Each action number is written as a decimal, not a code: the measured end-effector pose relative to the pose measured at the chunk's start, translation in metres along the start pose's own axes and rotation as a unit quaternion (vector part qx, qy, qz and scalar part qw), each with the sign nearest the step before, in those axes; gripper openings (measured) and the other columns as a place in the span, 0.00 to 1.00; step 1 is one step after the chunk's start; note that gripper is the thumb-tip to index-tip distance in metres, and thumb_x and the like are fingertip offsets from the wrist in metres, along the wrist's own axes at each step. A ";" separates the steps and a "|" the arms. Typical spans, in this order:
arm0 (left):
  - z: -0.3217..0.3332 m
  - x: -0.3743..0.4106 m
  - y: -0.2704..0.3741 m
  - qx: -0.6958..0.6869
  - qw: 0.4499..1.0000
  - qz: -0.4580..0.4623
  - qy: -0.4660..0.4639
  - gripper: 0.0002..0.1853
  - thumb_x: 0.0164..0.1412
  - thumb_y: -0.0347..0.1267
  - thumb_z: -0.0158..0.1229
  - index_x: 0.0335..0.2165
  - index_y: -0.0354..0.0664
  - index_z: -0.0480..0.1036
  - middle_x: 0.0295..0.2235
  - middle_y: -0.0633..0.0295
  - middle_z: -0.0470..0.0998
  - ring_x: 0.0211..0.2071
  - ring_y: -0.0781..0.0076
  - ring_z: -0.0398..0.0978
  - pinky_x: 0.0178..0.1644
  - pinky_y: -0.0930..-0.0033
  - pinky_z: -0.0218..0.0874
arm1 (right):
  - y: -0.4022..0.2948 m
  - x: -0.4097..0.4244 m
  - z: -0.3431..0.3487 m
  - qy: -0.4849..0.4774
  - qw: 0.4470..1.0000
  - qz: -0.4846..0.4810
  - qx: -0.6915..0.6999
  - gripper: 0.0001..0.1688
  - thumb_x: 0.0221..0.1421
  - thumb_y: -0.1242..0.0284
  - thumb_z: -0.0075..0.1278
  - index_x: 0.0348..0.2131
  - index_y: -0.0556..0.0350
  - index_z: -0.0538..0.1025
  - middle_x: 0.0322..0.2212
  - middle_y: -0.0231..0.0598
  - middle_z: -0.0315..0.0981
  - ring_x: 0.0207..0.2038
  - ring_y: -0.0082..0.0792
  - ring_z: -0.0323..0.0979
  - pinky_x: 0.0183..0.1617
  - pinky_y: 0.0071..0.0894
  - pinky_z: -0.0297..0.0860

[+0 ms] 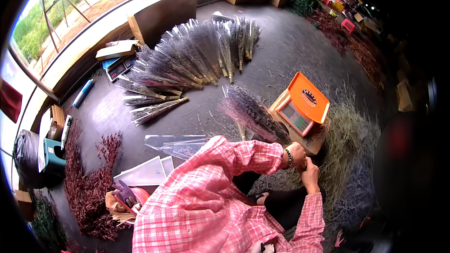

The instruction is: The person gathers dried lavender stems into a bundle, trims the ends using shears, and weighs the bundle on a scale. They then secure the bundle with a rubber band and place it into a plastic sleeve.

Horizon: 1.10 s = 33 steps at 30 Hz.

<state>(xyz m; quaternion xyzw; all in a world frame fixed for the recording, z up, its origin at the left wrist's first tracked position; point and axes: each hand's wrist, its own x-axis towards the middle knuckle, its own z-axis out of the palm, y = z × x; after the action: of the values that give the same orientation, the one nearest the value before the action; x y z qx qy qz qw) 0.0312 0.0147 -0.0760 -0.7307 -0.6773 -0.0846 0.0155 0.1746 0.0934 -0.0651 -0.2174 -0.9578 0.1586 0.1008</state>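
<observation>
My left hand (295,154), with a beaded bracelet at the wrist, grips the stem end of a bunch of dried lavender (251,112). The flower heads point up and left, and part of the bunch is blurred. Just below it, my right hand (310,175) is closed at the stem ends, touching or nearly touching the left. What its fingers pinch is hidden. Beside the hands, an orange scale (306,100) stands on a cardboard box (314,144). Loose pale stems (339,147) and lavender (355,193) lie to the right.
Wrapped lavender bunches (190,56) fan out across the dark floor. Clear plastic sleeves (175,144) and white sheets (142,174) lie left of me, near dark red dried branches (88,182). A pink container (140,196) holds gloves. A teal stool (54,158) stands farther left.
</observation>
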 end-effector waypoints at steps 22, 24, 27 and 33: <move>-0.098 0.014 -0.071 -0.226 0.974 -0.017 0.015 0.12 0.54 0.35 0.51 0.27 0.35 0.63 0.21 0.45 0.71 0.25 0.42 0.70 0.28 0.53 0.62 | -0.045 0.029 -0.047 0.207 0.884 0.133 0.397 0.17 0.49 0.71 0.56 0.37 0.59 0.69 0.28 0.31 0.69 0.29 0.21 0.68 0.31 0.18 0.66; -0.094 0.011 -0.067 -0.214 0.976 -0.012 0.037 0.10 0.53 0.33 0.51 0.27 0.36 0.63 0.21 0.46 0.71 0.25 0.43 0.70 0.28 0.52 0.62 | -0.047 0.040 -0.028 0.156 0.780 0.113 0.595 0.18 0.48 0.69 0.58 0.37 0.58 0.69 0.29 0.26 0.67 0.29 0.18 0.66 0.31 0.17 0.65; -0.077 0.006 -0.061 -0.150 0.987 -0.029 0.055 0.09 0.51 0.31 0.51 0.29 0.37 0.64 0.20 0.48 0.70 0.24 0.45 0.71 0.27 0.52 0.62 | -0.060 0.058 -0.024 0.166 0.694 0.151 0.684 0.17 0.48 0.69 0.58 0.36 0.55 0.70 0.28 0.24 0.67 0.27 0.15 0.64 0.28 0.16 0.62; -0.077 0.008 -0.047 -0.198 0.978 0.026 0.063 0.16 0.50 0.30 0.51 0.38 0.35 0.62 0.21 0.47 0.73 0.24 0.47 0.73 0.28 0.53 0.65 | -0.040 0.067 -0.007 0.216 0.651 0.187 0.703 0.07 0.50 0.68 0.54 0.27 0.50 0.72 0.20 0.20 0.65 0.21 0.13 0.60 0.24 0.16 0.57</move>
<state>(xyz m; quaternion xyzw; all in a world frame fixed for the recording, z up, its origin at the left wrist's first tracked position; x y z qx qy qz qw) -0.0230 0.0156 -0.0036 -0.7298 -0.6254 -0.2630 -0.0847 0.1013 0.0912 -0.0367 -0.2840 -0.4496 0.7489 0.3954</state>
